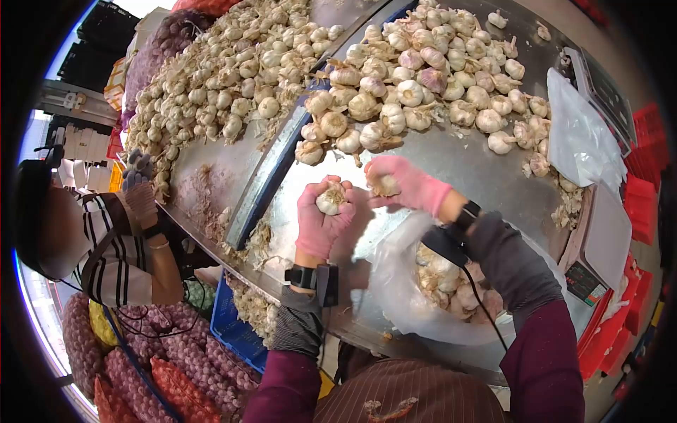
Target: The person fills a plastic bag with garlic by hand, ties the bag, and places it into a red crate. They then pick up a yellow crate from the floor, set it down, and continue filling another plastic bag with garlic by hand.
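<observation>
Both my hands wear pink gloves above the bare metal of the table. My left hand (324,220) is palm up, its fingers curled around a white garlic bulb (330,200). To its right, my right hand (409,185) grips another garlic bulb (385,186), partly hidden by the fingers and a little blurred. A clear plastic bag (398,271) lies open just below my right hand, with several garlic bulbs (451,282) inside. Beyond my hands spreads a pile of loose garlic (409,84) on the metal table (479,166).
A blue-edged divider (271,169) separates a second garlic heap (226,77) at left. A scale (596,240) and plastic bags (582,130) line the right side. A co-worker (116,240) stands at left, near a blue crate (236,321) and net sacks of garlic (141,359).
</observation>
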The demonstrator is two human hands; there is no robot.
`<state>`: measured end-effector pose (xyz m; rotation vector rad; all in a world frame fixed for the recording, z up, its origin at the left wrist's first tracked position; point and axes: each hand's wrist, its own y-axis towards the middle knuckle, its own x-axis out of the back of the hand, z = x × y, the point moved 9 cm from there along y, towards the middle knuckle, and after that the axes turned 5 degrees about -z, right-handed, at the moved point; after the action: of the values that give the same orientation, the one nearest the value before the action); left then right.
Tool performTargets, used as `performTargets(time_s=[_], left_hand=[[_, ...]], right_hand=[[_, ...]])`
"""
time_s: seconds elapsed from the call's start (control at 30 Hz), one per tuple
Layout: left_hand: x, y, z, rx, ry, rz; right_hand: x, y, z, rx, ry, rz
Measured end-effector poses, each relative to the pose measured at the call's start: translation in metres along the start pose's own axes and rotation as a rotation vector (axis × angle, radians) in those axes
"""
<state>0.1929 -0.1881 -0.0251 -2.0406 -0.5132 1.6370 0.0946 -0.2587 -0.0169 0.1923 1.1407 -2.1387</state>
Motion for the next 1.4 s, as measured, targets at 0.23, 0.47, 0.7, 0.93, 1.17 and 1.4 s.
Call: performTargets(time_s=[0.23, 0.47, 0.7, 0.93, 1.17, 1.4], left_hand=[[-0.096, -0.076, 0.045, -0.077, 0.139, 0.283], [-0.107, -0.088, 0.166, -0.22, 0.769, 0.237], [-0.08, -0.113, 0.256, -0.901, 2.298, 0.492], [-0.168, -0.078, 0.147, -0.97, 2.08, 0.646], [-0.092, 0.095, 0.065, -1.008, 2.561, 0.168], [-0.099, 0.049, 0.104, 0.077, 0.854, 0.221]], right_hand=[[-0.032, -0.119, 0.036, 0.412, 0.232, 0.025], [0.051, -0.224, -0.001, 0.542, -0.204, -0.357], [0.103, -0.264, -0.101, 0.942, -1.518, -0.647], [0.1, -0.269, -0.009, 0.908, -1.441, -0.736], [0.24, -0.083, 0.085, 0.527, -1.552, -0.999], [0.151, -0.13, 0.036, 0.208, -0.016, -0.25]])
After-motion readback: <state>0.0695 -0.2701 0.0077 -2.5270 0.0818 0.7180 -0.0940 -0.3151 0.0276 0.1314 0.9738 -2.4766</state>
